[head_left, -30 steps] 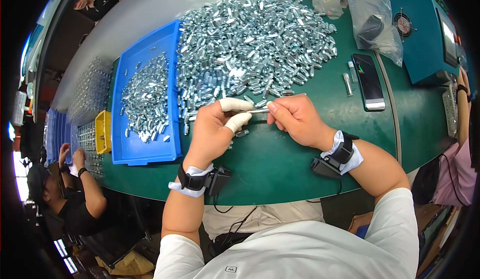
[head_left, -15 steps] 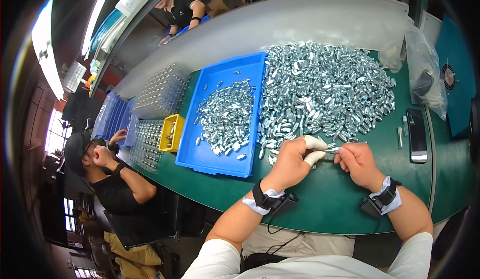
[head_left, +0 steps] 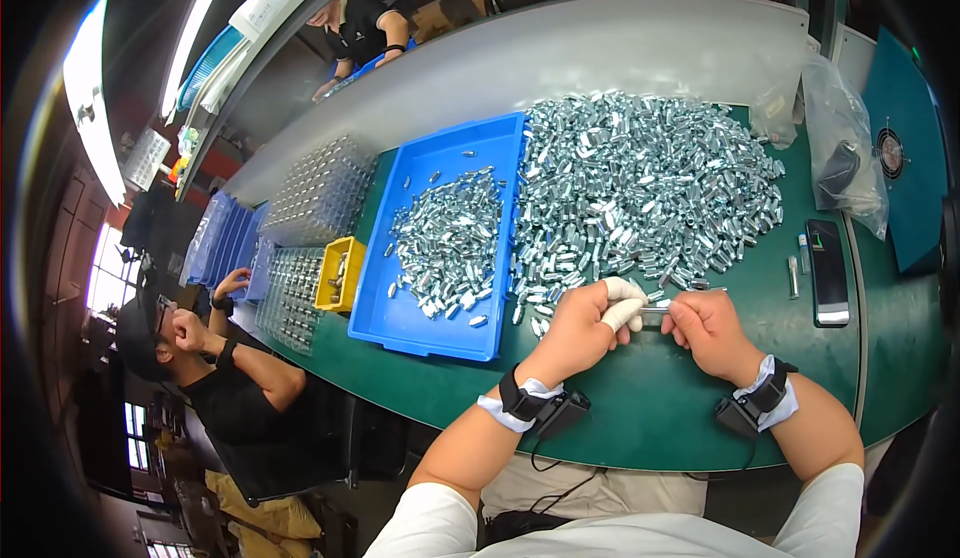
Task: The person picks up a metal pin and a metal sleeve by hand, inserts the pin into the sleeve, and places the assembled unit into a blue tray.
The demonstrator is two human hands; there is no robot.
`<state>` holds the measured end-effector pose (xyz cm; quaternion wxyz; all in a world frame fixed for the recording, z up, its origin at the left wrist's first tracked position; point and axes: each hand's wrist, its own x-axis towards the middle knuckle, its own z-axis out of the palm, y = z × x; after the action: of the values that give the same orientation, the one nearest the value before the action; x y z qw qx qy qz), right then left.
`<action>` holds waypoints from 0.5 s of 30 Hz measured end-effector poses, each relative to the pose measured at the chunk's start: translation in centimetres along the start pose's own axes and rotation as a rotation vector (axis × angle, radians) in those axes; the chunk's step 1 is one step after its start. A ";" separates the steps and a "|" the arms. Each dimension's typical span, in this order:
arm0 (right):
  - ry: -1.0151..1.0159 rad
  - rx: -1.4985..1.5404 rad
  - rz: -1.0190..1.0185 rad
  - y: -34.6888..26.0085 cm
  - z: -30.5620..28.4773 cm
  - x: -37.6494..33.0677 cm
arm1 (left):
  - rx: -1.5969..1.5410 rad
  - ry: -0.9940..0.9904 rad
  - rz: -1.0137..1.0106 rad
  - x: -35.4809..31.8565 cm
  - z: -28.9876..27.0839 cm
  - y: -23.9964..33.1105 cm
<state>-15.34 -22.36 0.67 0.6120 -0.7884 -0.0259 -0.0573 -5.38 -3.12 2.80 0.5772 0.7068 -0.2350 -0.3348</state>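
Note:
Above the near part of the green table, my two hands meet over a slim silver metal piece (head_left: 655, 309). My left hand (head_left: 584, 332), with white covers on its thumb and forefinger, is closed around its left end. My right hand (head_left: 714, 332) pinches the right end between thumb and bent fingers. Whether this is one piece or two joined end to end, I cannot tell. Just beyond my hands spreads a big heap of short shiny metal parts (head_left: 650, 188). Left of it, a blue tray (head_left: 430, 343) contains a smaller pile of similar parts (head_left: 445, 243).
A yellow bin (head_left: 345, 276) and clear trays of parts (head_left: 315, 193) stand left of the blue tray. A phone (head_left: 828, 273) and small tubes (head_left: 794, 278) lie at right, near a plastic bag (head_left: 850, 158). One person (head_left: 225, 348) sits at left; another is beyond the grey partition (head_left: 660, 43).
My hands have drawn closer together along the metal piece, and the covered left fingers, parted before, have closed. The whole view has shifted slightly.

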 end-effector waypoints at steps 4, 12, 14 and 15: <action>-0.001 -0.003 -0.008 0.2 0.0 -0.1 | -0.012 -0.005 -0.021 0.1 0.1 -0.1; 0.010 0.007 -0.029 0.2 -0.1 0.0 | 0.078 0.102 0.246 -0.1 1.0 -1.2; 0.002 0.010 -0.026 0.2 -0.1 -0.1 | 0.155 0.113 0.303 -0.2 0.8 -1.0; 0.002 0.006 -0.036 0.3 0.0 -0.1 | 0.096 0.073 0.194 -0.1 0.6 -0.8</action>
<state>-15.43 -22.44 0.42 0.6133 -0.7858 -0.0397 -0.0690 -5.93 -3.25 2.02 0.5804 0.7194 -0.2970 -0.2395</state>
